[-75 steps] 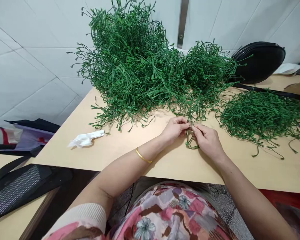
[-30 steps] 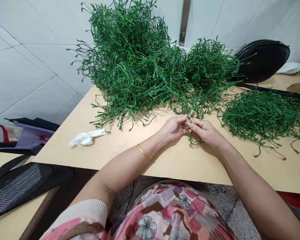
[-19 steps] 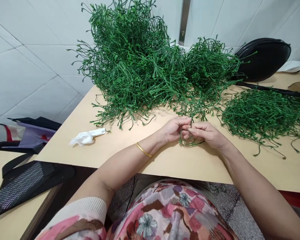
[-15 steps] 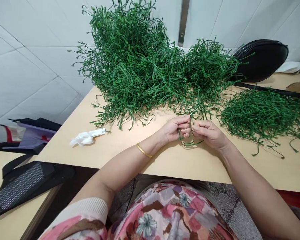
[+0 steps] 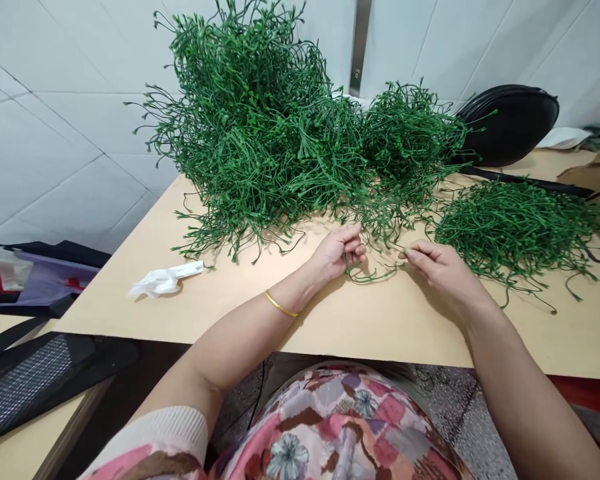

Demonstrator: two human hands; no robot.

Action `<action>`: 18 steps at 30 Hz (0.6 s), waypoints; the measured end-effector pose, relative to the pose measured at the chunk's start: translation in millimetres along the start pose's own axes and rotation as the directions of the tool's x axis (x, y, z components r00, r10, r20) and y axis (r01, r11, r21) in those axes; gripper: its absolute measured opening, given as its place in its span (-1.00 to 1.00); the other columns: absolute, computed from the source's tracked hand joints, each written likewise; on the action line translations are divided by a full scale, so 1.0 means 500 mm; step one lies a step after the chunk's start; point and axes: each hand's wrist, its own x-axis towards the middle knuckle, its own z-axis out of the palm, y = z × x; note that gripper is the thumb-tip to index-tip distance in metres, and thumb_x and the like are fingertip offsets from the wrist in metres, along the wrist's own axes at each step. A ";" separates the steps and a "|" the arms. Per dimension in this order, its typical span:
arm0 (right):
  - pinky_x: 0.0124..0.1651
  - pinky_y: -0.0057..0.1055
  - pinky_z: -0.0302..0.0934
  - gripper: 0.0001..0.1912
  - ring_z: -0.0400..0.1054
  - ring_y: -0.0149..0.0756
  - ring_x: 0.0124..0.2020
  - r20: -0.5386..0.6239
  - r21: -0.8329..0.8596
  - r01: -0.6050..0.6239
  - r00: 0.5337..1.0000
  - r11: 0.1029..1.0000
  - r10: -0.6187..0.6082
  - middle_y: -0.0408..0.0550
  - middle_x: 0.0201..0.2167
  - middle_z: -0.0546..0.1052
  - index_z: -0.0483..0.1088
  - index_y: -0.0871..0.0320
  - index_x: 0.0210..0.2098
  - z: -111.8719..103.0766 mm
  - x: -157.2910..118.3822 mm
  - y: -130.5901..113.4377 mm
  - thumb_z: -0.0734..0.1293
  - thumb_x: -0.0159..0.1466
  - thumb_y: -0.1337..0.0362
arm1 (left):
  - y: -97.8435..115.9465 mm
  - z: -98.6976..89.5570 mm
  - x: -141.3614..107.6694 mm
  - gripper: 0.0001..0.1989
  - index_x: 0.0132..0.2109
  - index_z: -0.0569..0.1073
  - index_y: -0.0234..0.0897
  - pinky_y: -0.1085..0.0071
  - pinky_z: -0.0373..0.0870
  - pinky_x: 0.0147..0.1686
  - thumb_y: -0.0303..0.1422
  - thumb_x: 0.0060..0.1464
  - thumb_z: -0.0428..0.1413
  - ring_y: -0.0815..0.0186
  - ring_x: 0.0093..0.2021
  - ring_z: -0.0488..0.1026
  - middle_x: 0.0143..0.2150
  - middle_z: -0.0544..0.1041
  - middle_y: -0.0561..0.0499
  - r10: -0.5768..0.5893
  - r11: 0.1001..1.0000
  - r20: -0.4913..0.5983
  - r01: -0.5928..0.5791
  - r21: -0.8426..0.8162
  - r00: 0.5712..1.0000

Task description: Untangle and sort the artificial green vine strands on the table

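Observation:
My left hand (image 5: 339,253) is closed with its fingers curled, holding thin green plastic plant stems (image 5: 371,277) that loop out below the fingers toward the right. My right hand (image 5: 437,267) pinches the thin end of a green stem between thumb and forefinger, a short gap away. Just behind both hands lies the front edge of a big heap of green stems (image 5: 260,133) with small forked tips. A lower, flatter pile of similar stems (image 5: 515,230) rests beyond my right hand.
A black zipped bag (image 5: 510,127) leans near the tiled wall (image 5: 70,127), its strap on the table (image 5: 220,313). On the left of the tabletop lies a crumpled white tissue pack (image 5: 165,280). Dark bags (image 5: 35,380) sit beyond the table's left edge.
My hands were close together at the stems and are now apart. The right hand has drawn away to the right, still pinching. The view has shifted slightly.

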 end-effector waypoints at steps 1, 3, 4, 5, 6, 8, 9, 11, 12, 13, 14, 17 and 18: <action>-0.44 -0.42 -0.04 -0.75 0.15 -0.38 -0.51 -0.019 -0.183 0.038 0.999 0.982 -0.042 -0.11 -0.57 0.33 0.34 0.15 -0.51 -0.008 -0.005 0.001 0.22 0.18 0.14 | 0.004 -0.001 0.002 -0.70 -0.52 0.13 -0.27 0.55 0.26 -0.62 -0.34 0.04 0.10 0.46 -0.66 0.18 -0.75 -0.04 0.22 -0.004 1.000 -0.037 0.003 -0.026 0.999; -0.38 -0.40 0.00 -0.78 0.21 -0.32 -0.43 -0.019 -0.422 0.072 0.996 0.904 -0.088 -0.08 -0.50 0.40 0.35 0.15 -0.50 -0.027 -0.017 0.002 0.20 0.19 0.19 | 0.011 -0.003 0.006 -0.71 -0.52 0.16 -0.28 0.56 0.25 -0.63 -0.33 0.10 0.03 0.47 -0.67 0.18 -0.75 -0.03 0.21 -0.015 0.998 -0.077 0.010 -0.057 0.997; -0.37 -0.40 0.01 -0.77 0.22 -0.31 -0.42 -0.009 -0.449 0.073 0.996 0.891 -0.086 -0.08 -0.50 0.40 0.34 0.15 -0.51 -0.036 -0.024 0.002 0.19 0.21 0.20 | 0.012 -0.004 0.007 -0.72 -0.52 0.18 -0.29 0.56 0.27 -0.62 -0.32 0.12 0.00 0.47 -0.66 0.19 -0.74 -0.01 0.20 -0.017 0.999 -0.079 0.013 -0.053 0.997; -0.38 -0.40 0.01 -0.74 0.21 -0.33 -0.44 0.004 -0.423 0.068 0.997 0.903 -0.073 -0.09 -0.53 0.38 0.33 0.15 -0.51 -0.044 -0.031 0.003 0.17 0.22 0.18 | 0.011 -0.005 0.008 -0.73 -0.50 0.20 -0.30 0.54 0.29 -0.61 -0.32 0.14 -0.03 0.46 -0.65 0.21 -0.74 0.02 0.19 -0.013 0.999 -0.072 0.011 -0.034 0.997; -0.40 -0.41 0.02 -0.71 0.19 -0.35 -0.46 0.021 -0.362 0.062 0.998 0.930 -0.058 -0.11 -0.56 0.34 0.32 0.15 -0.52 -0.050 -0.037 0.003 0.16 0.24 0.15 | 0.009 -0.005 0.009 -0.75 -0.49 0.23 -0.31 0.53 0.32 -0.59 -0.33 0.15 -0.05 0.45 -0.64 0.24 -0.72 0.07 0.17 -0.006 1.000 -0.056 0.006 -0.003 0.998; -0.44 -0.43 0.02 -0.67 0.14 -0.40 -0.52 0.040 -0.180 0.047 0.998 0.983 -0.040 -0.15 -0.61 0.26 0.31 0.16 -0.52 -0.057 -0.049 0.002 0.15 0.25 0.09 | 0.003 -0.005 0.007 -0.79 -0.44 0.28 -0.33 0.50 0.37 -0.53 -0.35 0.14 -0.06 0.44 -0.59 0.30 -0.68 0.17 0.14 0.013 0.997 -0.013 -0.012 0.081 1.000; -0.46 -0.44 0.01 -0.66 0.11 -0.41 -0.55 0.044 -0.083 0.038 0.998 0.996 -0.034 -0.16 -0.62 0.23 0.32 0.17 -0.50 -0.058 -0.054 0.001 0.16 0.24 0.07 | 0.000 -0.005 0.006 -0.81 -0.42 0.29 -0.34 0.48 0.39 -0.51 -0.36 0.13 -0.05 0.44 -0.57 0.33 -0.65 0.21 0.12 0.023 0.992 0.008 -0.024 0.125 1.000; -0.48 -0.45 0.02 -0.68 0.10 -0.43 -0.56 0.007 0.065 0.029 1.000 0.997 -0.030 -0.18 -0.63 0.23 0.35 0.18 -0.46 -0.058 -0.060 -0.004 0.20 0.21 0.05 | -0.005 -0.004 0.004 -0.84 -0.41 0.31 -0.36 0.46 0.42 -0.46 -0.39 0.11 -0.02 0.44 -0.55 0.36 -0.60 0.28 0.09 0.046 0.979 0.037 -0.052 0.195 0.998; -0.48 -0.45 0.04 -0.70 0.12 -0.44 -0.56 -0.064 0.100 0.040 0.997 0.994 -0.034 -0.17 -0.62 0.26 0.37 0.18 -0.44 -0.061 -0.061 -0.007 0.23 0.19 0.06 | -0.006 -0.003 0.003 -0.86 -0.41 0.31 -0.37 0.45 0.43 -0.45 -0.41 0.09 -0.01 0.44 -0.54 0.37 -0.58 0.30 0.08 0.056 0.974 0.041 -0.064 0.218 0.998; -0.46 -0.45 0.06 -0.73 0.14 -0.43 -0.55 -0.170 0.102 0.064 0.984 0.993 -0.046 -0.17 -0.60 0.30 0.39 0.17 -0.41 -0.067 -0.060 -0.010 0.25 0.18 0.08 | -0.006 -0.002 0.002 -0.87 -0.41 0.31 -0.38 0.44 0.43 -0.43 -0.42 0.08 0.00 0.44 -0.53 0.37 -0.56 0.32 0.07 0.064 0.970 0.040 -0.072 0.232 0.997; -0.44 -0.43 0.09 -0.76 0.18 -0.43 -0.53 -0.306 0.066 0.098 0.949 0.993 -0.073 -0.15 -0.58 0.33 0.40 0.16 -0.40 -0.077 -0.057 -0.013 0.27 0.17 0.10 | -0.007 -0.001 0.001 -0.87 -0.42 0.31 -0.38 0.44 0.44 -0.42 -0.43 0.07 0.01 0.45 -0.53 0.37 -0.55 0.33 0.06 0.072 0.968 0.035 -0.078 0.238 0.997; -0.38 -0.34 0.15 -0.79 0.28 -0.33 -0.46 -0.636 -0.223 0.112 0.736 0.968 -0.231 -0.10 -0.49 0.41 0.43 0.11 -0.36 -0.134 -0.034 -0.008 0.23 0.19 0.14 | -0.006 -0.002 0.003 -0.87 -0.43 0.29 -0.38 0.46 0.42 -0.45 -0.44 0.07 0.01 0.46 -0.54 0.36 -0.56 0.33 0.06 0.090 0.969 0.011 -0.090 0.230 0.996; -0.36 -0.29 0.16 -0.77 0.32 -0.26 -0.42 -0.659 -0.353 0.054 0.694 0.934 -0.289 -0.07 -0.47 0.43 0.44 0.08 -0.33 -0.157 -0.021 -0.002 0.20 0.20 0.13 | -0.006 -0.003 0.003 -0.87 -0.43 0.29 -0.37 0.46 0.41 -0.47 -0.43 0.06 0.02 0.47 -0.55 0.36 -0.57 0.32 0.07 0.098 0.969 0.007 -0.097 0.229 0.995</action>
